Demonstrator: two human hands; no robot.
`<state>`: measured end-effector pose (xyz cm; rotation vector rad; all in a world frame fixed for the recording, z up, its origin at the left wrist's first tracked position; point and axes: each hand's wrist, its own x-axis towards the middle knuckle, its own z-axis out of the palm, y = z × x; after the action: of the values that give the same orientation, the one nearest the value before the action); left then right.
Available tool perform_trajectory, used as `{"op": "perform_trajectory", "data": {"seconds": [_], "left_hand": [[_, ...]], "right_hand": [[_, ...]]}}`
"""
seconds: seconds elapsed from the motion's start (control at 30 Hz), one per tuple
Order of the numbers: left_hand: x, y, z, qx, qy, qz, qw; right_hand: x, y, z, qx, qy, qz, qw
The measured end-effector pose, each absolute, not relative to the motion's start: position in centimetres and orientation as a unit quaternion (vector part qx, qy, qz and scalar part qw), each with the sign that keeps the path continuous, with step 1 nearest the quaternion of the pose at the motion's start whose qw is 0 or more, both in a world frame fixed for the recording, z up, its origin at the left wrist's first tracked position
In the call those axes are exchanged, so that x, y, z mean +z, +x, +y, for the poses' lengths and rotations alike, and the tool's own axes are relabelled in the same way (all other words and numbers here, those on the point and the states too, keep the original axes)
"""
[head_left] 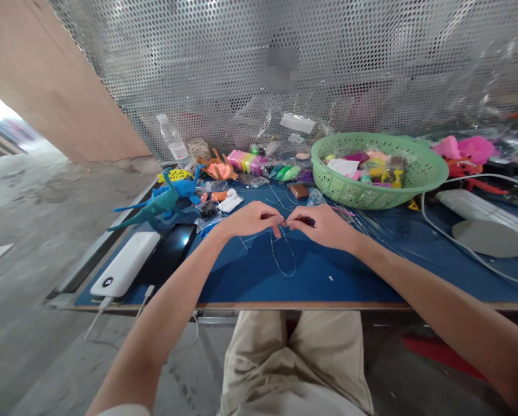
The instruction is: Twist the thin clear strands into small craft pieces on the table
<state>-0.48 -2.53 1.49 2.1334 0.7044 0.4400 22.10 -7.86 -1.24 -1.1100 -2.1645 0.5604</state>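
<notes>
My left hand (256, 218) and my right hand (322, 224) meet above the middle of the blue tabletop, fingertips almost touching. Both are closed in a pinch on a thin wire (294, 266). Below the fingers, this wire hangs in a narrow loop toward the front of the table. The exact spot where the fingertips grip it is too small to make out. A small brown block (299, 191) lies just beyond my hands. Loose thin wires (374, 228) are scattered to the right of my right hand.
A green plastic basket (378, 199) of coloured clay pieces stands at the back right. Clay dinosaurs (166, 199), a white power bank (126, 263) and a dark phone (167, 251) are on the left. A water bottle (172, 138) stands behind. A white cable (454, 242) crosses the right side.
</notes>
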Motion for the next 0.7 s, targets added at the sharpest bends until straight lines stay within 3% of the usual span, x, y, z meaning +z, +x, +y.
{"op": "perform_trajectory", "data": {"seconds": [0.23, 0.7], "left_hand": [[1.49, -0.69, -2.17, 0.111, 0.802, 0.304, 0.503], [1.17, -0.38, -2.01, 0.113, 0.713, 0.303, 0.622]], "right_hand": [[-1.49, 21.92, -7.81, 0.283, -0.424, -0.794, 0.332], [-1.13, 21.97, -7.35, 0.443, -0.381, -0.731, 0.352]]}}
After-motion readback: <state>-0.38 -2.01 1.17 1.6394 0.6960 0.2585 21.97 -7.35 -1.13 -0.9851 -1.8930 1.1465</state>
